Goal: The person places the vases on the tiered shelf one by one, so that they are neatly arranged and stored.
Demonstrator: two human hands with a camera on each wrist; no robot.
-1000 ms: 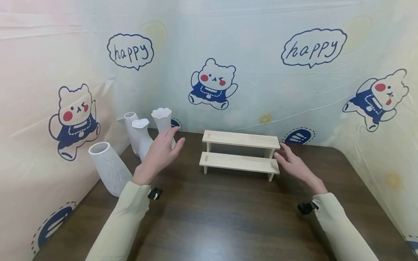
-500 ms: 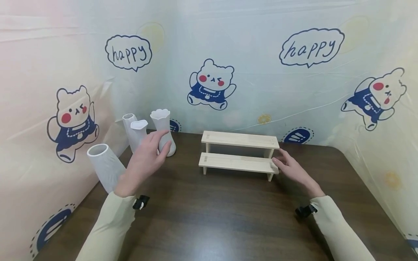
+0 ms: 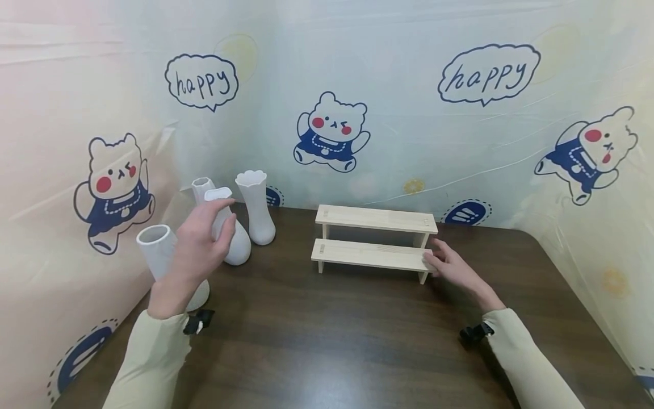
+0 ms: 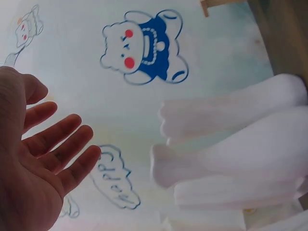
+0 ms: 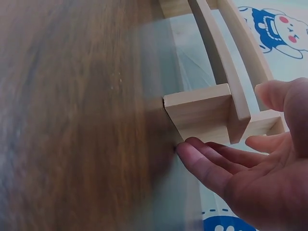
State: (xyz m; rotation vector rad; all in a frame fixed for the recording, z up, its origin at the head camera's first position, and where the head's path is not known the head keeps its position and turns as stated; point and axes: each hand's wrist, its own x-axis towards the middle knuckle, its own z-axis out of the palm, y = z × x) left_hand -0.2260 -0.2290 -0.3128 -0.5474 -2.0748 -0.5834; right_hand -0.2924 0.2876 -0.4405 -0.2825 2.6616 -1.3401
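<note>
My left hand (image 3: 199,241) hovers in front of the white vases, fingers loosely bent and holding nothing. Behind it, partly covered, leans a textured cylindrical vase (image 3: 155,250). A flared-neck vase (image 3: 238,245) stands just beyond the fingers, and a scalloped-rim vase (image 3: 258,210) farther right. Another narrow vase (image 3: 201,187) is mostly hidden at the back. The left wrist view shows the left palm (image 4: 36,175) apart from the vases. My right hand (image 3: 457,270) is at the right end of a two-tier wooden shelf (image 3: 373,253), fingertips beside its side support (image 5: 199,113), thumb raised.
A dark brown wooden table (image 3: 327,341) carries everything. Printed cloth (image 3: 398,142) with bears and "happy" bubbles hangs behind and along both sides. The vases stand close to the left cloth.
My left hand has drawn back leftward and toward me, away from the scalloped vase, to in front of the textured one. My right hand has shifted slightly nearer along the shelf's end.
</note>
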